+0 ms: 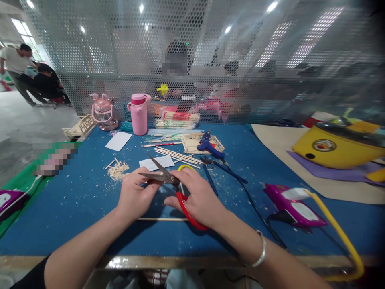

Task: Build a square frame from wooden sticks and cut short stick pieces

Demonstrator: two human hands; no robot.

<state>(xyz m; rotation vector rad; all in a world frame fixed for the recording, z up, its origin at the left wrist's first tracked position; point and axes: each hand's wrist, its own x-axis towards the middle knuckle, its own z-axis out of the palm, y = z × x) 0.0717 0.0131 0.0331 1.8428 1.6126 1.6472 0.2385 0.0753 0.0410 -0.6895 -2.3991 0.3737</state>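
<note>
My right hand (pixel 200 196) is wrapped around the scissors (pixel 175 184), with its fingers at the red and yellow handles and the thumb reaching forward beneath the blades. The scissors are above the blue bench (pixel 90 216), blades spread and pointing to my left. At their tips, my left hand (pixel 136 194) is curled, thumb drawn in toward the fingers; the blades partly cover it, so I cannot tell whether it pinches anything.

On the near side of the scissors lies a single thin stick (pixel 162 219). To their left is a heap of wood scraps (pixel 118 170). Just beyond them are a white card (pixel 159 163) and a loose bunch of wooden sticks (pixel 176 155). Beyond the scissors and to the right, a blue glue gun (pixel 212 149) rests by a wooden frame (pixel 189 144), with blue-handled pliers (pixel 230 171) nearer. Farther beyond the scissors, to the left, stands a pink bottle (pixel 139 118).
</note>
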